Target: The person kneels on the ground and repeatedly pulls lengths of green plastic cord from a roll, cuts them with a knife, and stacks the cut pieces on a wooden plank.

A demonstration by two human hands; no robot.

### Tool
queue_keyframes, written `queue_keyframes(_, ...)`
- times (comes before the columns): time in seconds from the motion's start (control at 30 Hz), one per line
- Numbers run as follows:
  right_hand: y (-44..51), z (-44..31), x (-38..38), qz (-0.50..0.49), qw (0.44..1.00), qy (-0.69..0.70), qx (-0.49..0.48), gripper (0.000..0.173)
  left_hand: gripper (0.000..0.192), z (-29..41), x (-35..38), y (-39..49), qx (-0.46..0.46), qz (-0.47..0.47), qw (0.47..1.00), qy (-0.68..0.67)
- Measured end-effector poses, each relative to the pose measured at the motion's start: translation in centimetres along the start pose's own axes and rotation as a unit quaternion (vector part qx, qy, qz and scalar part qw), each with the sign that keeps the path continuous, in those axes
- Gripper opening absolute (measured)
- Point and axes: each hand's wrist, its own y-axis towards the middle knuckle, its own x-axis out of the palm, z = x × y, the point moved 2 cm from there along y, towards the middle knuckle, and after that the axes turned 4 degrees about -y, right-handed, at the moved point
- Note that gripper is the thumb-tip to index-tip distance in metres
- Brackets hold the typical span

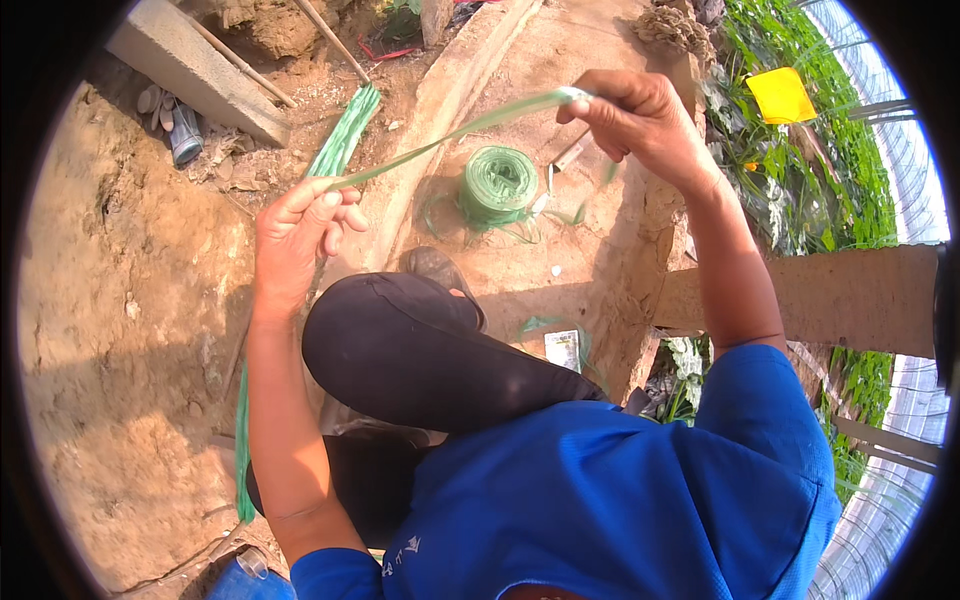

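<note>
A strip of green plastic twine (450, 139) stretches in a slight arc between my two hands. My right hand (641, 120) pinches it between thumb and fingers, with a blurred tail hanging below. At its other end, my left hand (296, 232) holds the strip between thumb and forefinger. Behind the left hand runs a flat bundle of green twine (345, 135), looped at the top on a wooden stick (334, 43). The same green shows lower down (241, 450), beside my left forearm. A roll of green twine (500, 184) stands upright on the ground between my hands.
A concrete post (206, 75) slants at upper left near a glass jar (184, 135). My bent knee (352, 322) is below the roll. A printed packet (562, 349) lies beside my thigh. At right are a beam (840, 296), green plants (832, 180) and a yellow card (781, 96).
</note>
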Motion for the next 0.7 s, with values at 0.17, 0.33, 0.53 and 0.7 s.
queue_keyframes(0.17, -7.6, 15.8, -2.5, 0.132, 0.935, -0.106, 0.312, 0.024, 0.018, 0.6, -0.7, 0.6, 0.039, 0.091, 0.991, -0.092)
queue_keyframes(0.33, -14.1, 26.9, -1.2, 0.314, 0.797, 0.308, 0.413, 0.039, 0.019, 0.8, 1.0, 1.2, 0.043, 0.048, 0.997, -0.049)
queue_keyframes(0.53, -1.7, 24.0, -7.2, 0.363, 0.831, 0.410, 0.098, 0.051, 0.022, 1.6, 1.3, 2.2, 0.054, 0.091, 0.989, -0.105)
queue_keyframes(0.7, 9.9, 14.2, -6.5, 0.268, 0.920, 0.282, -0.060, 0.048, 0.022, 2.3, 1.4, 1.6, 0.067, 0.081, 0.988, -0.109)
